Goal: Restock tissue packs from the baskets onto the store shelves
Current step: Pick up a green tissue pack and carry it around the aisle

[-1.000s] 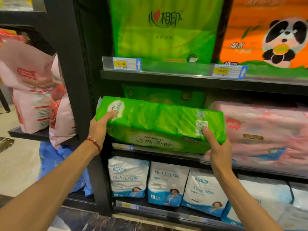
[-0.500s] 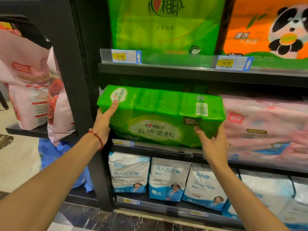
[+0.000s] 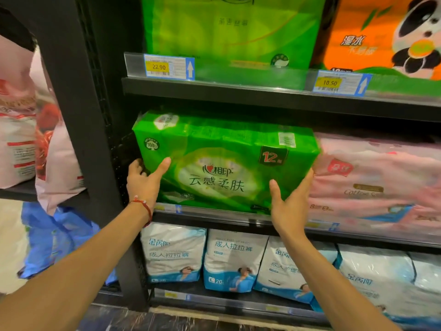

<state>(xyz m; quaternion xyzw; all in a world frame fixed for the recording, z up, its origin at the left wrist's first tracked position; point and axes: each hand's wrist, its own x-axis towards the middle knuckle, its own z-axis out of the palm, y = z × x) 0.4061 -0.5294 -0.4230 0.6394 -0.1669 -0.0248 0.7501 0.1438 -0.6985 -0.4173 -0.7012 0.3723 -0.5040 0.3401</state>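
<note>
Green tissue pack [image 3: 224,163] on the middle shelf [image 3: 238,217], printed front facing out, base at the shelf's front lip. At its lower left corner, left hand [image 3: 143,180] — thumb laid straight on the front, fingers [image 3: 135,166] curled round the pack's left end, gripping it. At its lower right corner, right hand [image 3: 290,204] — thumb flat on the front, fingers [image 3: 306,182] straight along the right end, pressing. Red cord bracelet [image 3: 144,205] on the left wrist. Just right of the pack, a pink pack [image 3: 377,182]. Left of it, a black upright post [image 3: 78,139]. Above it, the upper shelf [image 3: 214,89] with price tags, a larger green pack [image 3: 226,32] and an orange panda pack [image 3: 381,37]. Below it, white-and-blue packs [image 3: 233,259] in a row.
</note>
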